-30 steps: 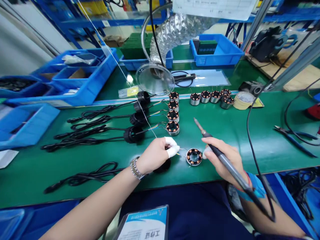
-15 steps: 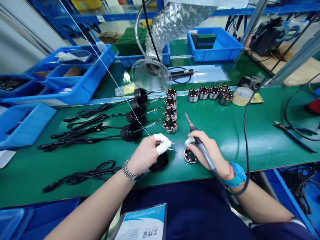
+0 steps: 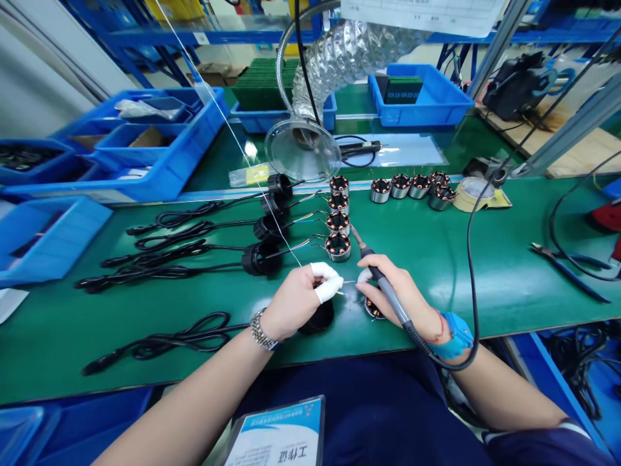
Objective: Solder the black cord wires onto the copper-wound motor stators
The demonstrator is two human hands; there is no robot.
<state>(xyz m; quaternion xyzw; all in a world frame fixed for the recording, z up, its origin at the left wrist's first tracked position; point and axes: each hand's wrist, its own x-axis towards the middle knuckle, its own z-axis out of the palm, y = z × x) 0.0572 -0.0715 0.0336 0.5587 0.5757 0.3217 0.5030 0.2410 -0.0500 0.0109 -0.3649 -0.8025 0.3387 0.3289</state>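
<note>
My left hand (image 3: 303, 294), with white finger cots on thumb and forefinger, pinches a thin solder wire (image 3: 242, 147) that runs down from above. Its end pokes out rightward to the fingertips of my right hand (image 3: 395, 294). That hand is closed around a soldering iron (image 3: 388, 288), tip up and leftward near the column of stators. A stator with copper windings (image 3: 373, 309) lies partly hidden beneath the right hand. Under the left hand sits a black round cap (image 3: 317, 318), with coloured wire ends (image 3: 342, 293) showing near the fingertips and a black cable (image 3: 184, 338) leading left.
Several stators (image 3: 338, 246) stand in a column, wired to black caps (image 3: 259, 257) with cables. More stators (image 3: 400, 186) stand behind, near a tape roll (image 3: 473, 193). A fume funnel (image 3: 303, 152) hangs over the bench. Pliers (image 3: 570, 268) lie right; blue bins (image 3: 160, 175) stand left.
My left hand has shifted slightly right with the solder wire, whose end now meets my right fingertips. The soldering iron's tip has moved left and a little down, closer to the stator column.
</note>
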